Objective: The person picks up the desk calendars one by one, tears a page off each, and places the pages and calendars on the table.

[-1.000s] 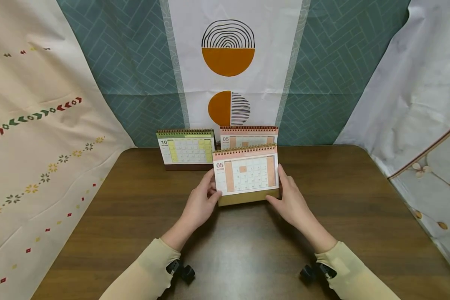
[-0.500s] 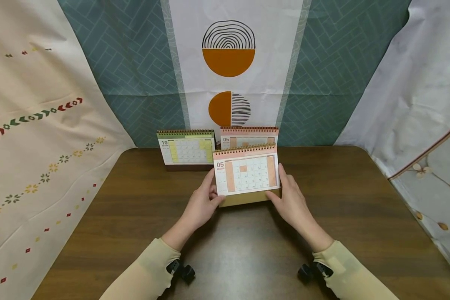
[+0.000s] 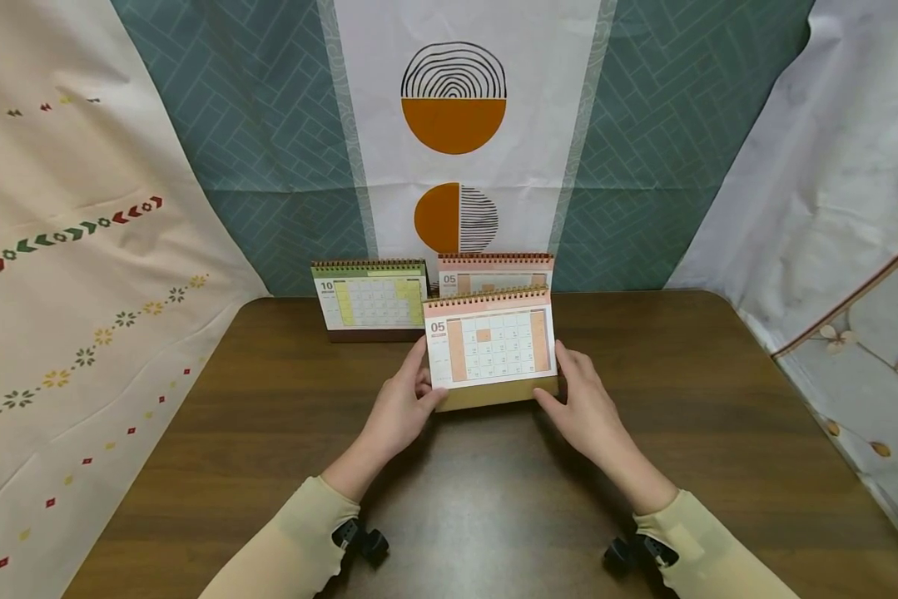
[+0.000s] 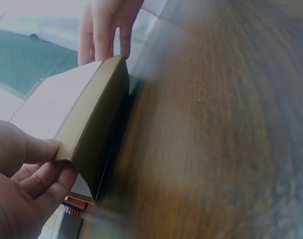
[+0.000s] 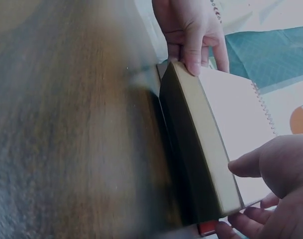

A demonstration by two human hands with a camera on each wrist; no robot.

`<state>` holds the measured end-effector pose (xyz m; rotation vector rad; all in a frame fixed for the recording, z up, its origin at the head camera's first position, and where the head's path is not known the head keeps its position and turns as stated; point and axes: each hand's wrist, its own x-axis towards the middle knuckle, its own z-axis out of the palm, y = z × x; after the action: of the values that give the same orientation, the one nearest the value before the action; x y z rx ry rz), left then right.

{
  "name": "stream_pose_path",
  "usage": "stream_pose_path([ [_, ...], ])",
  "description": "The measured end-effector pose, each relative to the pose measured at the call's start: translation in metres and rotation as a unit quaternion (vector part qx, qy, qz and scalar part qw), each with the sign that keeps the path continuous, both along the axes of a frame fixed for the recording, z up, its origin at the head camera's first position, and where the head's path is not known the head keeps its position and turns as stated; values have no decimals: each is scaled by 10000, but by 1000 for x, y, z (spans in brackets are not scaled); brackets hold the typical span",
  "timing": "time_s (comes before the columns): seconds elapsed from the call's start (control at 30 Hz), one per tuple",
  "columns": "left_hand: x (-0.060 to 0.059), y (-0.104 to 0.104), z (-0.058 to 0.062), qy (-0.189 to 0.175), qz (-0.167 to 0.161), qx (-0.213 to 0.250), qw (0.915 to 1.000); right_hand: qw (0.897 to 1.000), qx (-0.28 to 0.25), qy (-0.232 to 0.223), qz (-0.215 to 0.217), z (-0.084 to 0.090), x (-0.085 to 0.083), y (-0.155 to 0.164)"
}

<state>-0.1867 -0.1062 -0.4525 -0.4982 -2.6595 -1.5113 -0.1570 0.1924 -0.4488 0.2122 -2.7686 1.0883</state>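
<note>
Brown table (image 3: 486,507) spread under the front calendar (image 3: 493,349), which my left hand (image 3: 398,409) and right hand (image 3: 585,406) gripped at its lower corners, some fingers hidden behind. It covered the lower part of the back calendar (image 3: 493,264); left of that stood the green calendar (image 3: 374,304), its small print unreadable.

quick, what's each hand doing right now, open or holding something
Left hand: holding the left end of the front pink calendar, thumb in front.
Right hand: holding the right end of the front pink calendar, thumb in front.
</note>
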Motion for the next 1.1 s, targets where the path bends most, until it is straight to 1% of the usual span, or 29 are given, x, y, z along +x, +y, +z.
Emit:
stream_pose_path([
  [0.13,0,0,0,-31,-34,29,10000,10000,1,-70,14,1,1,-3],
  [0.3,-1,0,1,-93,-51,37,9999,10000,70,-27,6,3,3,-5],
  [0.57,-2,-1,0,-93,-48,97,9999,9998,188,-20,-35,7,6,-6],
  [0.67,-3,-1,0,-87,-43,109,9999,9997,157,113,-158,9,6,-5],
  [0.9,-3,-1,0,-80,-55,95,9999,9964,22,608,-594,15,5,-1],
  [1.1,-4,-1,0,-62,-79,112,9999,9946,-232,769,-663,16,4,1],
])
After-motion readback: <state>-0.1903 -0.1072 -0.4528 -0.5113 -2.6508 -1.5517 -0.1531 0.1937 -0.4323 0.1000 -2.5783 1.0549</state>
